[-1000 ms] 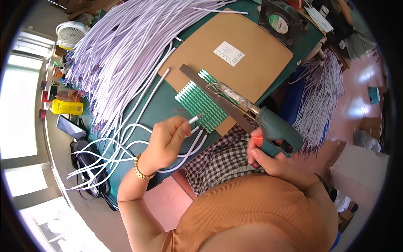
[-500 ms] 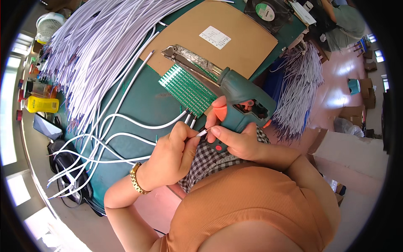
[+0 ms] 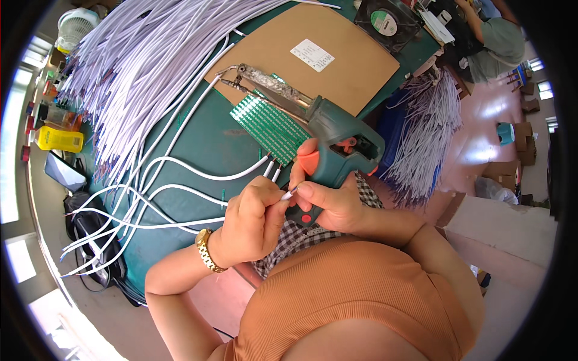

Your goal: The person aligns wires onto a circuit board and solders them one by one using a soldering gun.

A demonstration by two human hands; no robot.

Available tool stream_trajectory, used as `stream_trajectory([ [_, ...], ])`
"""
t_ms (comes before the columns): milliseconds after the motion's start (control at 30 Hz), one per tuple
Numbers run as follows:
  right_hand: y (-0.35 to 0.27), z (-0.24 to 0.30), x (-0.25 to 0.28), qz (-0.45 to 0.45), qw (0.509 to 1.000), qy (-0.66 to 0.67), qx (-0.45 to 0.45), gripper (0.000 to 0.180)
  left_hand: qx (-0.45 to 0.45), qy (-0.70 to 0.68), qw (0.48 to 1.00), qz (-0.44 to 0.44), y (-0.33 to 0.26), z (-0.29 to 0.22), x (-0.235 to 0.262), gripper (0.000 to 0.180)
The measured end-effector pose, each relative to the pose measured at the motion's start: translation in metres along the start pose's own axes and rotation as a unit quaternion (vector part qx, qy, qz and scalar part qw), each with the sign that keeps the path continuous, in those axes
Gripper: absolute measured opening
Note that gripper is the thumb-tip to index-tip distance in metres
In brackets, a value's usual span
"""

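My left hand (image 3: 256, 216) pinches a white cable near its stripped end (image 3: 289, 195), just left of my right hand (image 3: 338, 207). My right hand's thumb and a finger are at the bare wire tip, while its other fingers wrap the handle of a green soldering gun (image 3: 352, 129) with an orange trigger. The gun's metal nose points to the far left, above a green circuit board (image 3: 271, 126) with rows of pads. Several white cables (image 3: 238, 177) reach the board's near edge; whether each is joined there I cannot tell.
A brown cardboard sheet (image 3: 355, 66) lies under the board on the green table (image 3: 198, 144). A big heap of white cables (image 3: 138, 72) fills the far left. A black fan (image 3: 388, 24) sits at the far right, and another cable bundle (image 3: 430, 132) hangs beside the table.
The soldering gun has tilted and shifted slightly left, and its nose shows more clearly. My left wrist has turned a little. Both hands stay together at the cable end.
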State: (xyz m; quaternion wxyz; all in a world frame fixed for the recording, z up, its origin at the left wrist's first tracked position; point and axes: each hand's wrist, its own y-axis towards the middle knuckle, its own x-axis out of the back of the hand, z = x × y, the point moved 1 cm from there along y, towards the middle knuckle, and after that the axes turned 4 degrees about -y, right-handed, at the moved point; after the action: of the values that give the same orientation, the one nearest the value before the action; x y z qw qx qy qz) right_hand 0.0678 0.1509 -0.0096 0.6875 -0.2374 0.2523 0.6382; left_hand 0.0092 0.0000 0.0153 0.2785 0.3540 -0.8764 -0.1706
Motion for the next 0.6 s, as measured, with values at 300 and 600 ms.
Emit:
stream_trajectory([
  [300,-0.001,-0.001,0.016,-0.080,0.988,-0.133,0.027,0.046,0.129,0.188,0.974,-0.012,0.024,0.006,0.023,0.008],
  [600,-0.028,0.003,0.034,0.047,0.952,-0.300,-0.018,0.031,0.245,0.207,0.947,0.006,0.016,0.054,0.028,0.010],
])
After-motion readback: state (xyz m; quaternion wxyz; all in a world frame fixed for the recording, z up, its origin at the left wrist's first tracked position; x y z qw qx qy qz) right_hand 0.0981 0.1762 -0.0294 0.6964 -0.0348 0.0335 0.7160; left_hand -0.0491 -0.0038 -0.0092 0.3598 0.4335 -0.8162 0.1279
